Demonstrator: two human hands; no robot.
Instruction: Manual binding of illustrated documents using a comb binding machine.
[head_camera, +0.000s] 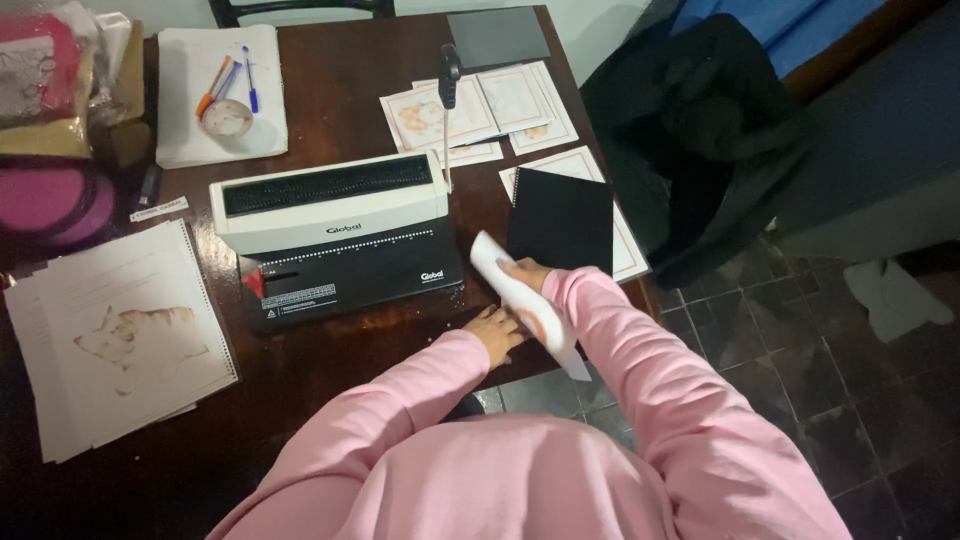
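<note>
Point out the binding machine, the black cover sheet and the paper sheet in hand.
grey-and-white comb binding machine (335, 235), head view, top casing.
black rectangular cover sheet (562, 220), head view, centre.
white paper sheet (530, 310), head view, middle, held by right hand (525, 272).

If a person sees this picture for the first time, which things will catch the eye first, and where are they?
First come the pink sleeves at the bottom, with the right hand lifting a white sheet at the table's near edge and the left hand beside it. Next is the black and white binding machine in the middle of the dark wooden table. A stack of punched pages with a drawing lies at the left.
</note>
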